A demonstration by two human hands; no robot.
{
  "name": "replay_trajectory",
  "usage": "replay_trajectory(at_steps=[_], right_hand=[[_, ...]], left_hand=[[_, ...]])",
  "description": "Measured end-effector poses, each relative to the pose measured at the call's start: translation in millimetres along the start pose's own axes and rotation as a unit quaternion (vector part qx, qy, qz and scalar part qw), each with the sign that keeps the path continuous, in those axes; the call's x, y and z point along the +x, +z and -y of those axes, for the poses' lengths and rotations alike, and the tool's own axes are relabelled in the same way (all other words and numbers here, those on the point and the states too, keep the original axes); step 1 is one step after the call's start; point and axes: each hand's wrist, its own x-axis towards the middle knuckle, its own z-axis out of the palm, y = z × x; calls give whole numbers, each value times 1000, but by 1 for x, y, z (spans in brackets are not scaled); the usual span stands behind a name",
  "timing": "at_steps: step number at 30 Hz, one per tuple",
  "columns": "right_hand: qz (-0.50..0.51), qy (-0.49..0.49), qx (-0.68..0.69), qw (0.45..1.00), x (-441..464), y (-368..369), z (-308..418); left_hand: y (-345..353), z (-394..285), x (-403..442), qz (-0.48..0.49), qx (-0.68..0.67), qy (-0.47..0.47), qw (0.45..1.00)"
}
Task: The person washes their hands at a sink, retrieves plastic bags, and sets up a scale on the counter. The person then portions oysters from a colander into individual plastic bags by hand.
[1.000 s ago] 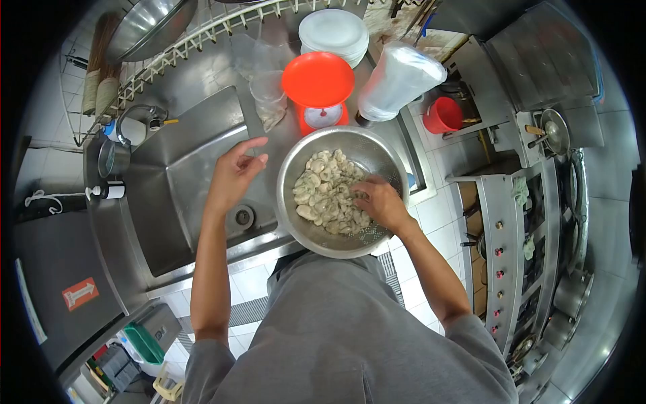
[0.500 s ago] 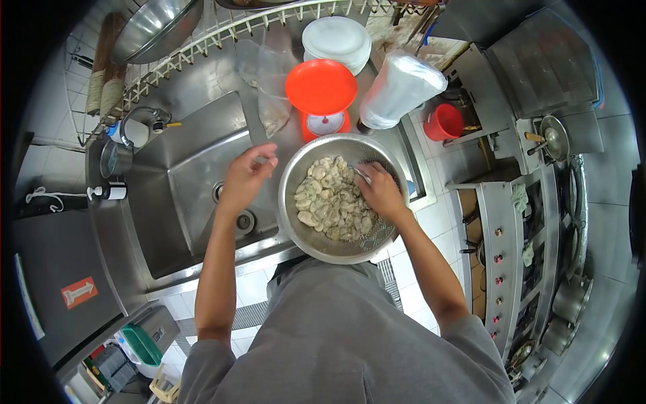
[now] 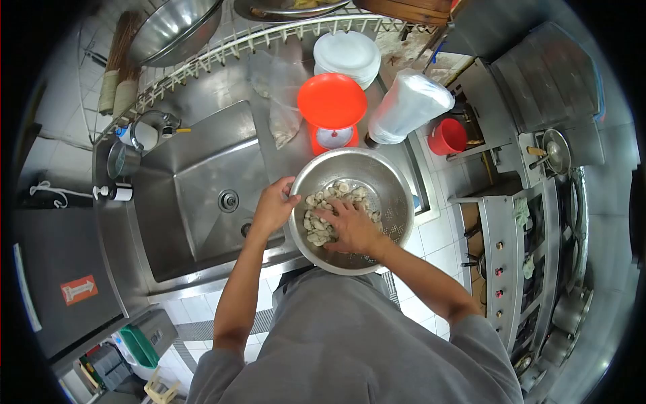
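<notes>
A perforated steel colander (image 3: 397, 192) stands at the counter's front edge, close against my body. Pale, wet pieces that look like shucked oysters (image 3: 319, 232) are heaped toward its left side, leaving bare metal on the right. My left hand (image 3: 273, 207) grips the colander's left rim, thumb and fingers around the edge. Inside, my right hand (image 3: 351, 227) lies palm down over the oysters with its fingers spread and touching them; it hides part of the heap. Just behind the colander is a red kitchen scale (image 3: 332, 99).
A steel sink (image 3: 202, 195) lies to my left, its tap (image 3: 156, 121) at the far corner. Stacked white plates (image 3: 346, 57), clear plastic bags (image 3: 286, 114) and a bag-wrapped bundle (image 3: 410, 106) surround the scale. A stove (image 3: 501, 262) and a red bucket (image 3: 447, 137) are at right.
My left hand has come from above the sink onto the colander's rim. My right hand has moved left across the oysters, spreading its fingers; the heap has shifted left. The view has shifted slightly.
</notes>
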Motion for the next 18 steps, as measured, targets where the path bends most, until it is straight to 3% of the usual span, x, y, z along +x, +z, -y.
replay_trajectory(at_steps=[2,4,8,10,13,14,16,18], right_hand=[[-10,19,10,1000,4,10,0],[-5,40,10,999,10,6,4],[-8,48,-38,998,15,5,3],[-2,1,-86,996,18,9,-1],[66,-1,-61,996,23,3,-4],[77,2,-72,994,22,0,-2],[71,6,-66,995,22,-1,1],[13,-13,-74,997,19,4,-2]], left_hand=[[3,-8,9,-10,5,22,1000],[0,-42,5,-160,97,171,967],[-9,-154,36,-80,8,350,933],[4,-197,68,-107,54,503,856],[21,-241,119,-154,68,549,819],[22,-248,132,-158,136,531,822],[18,-264,147,-113,256,487,827],[16,-270,151,-97,259,488,828]])
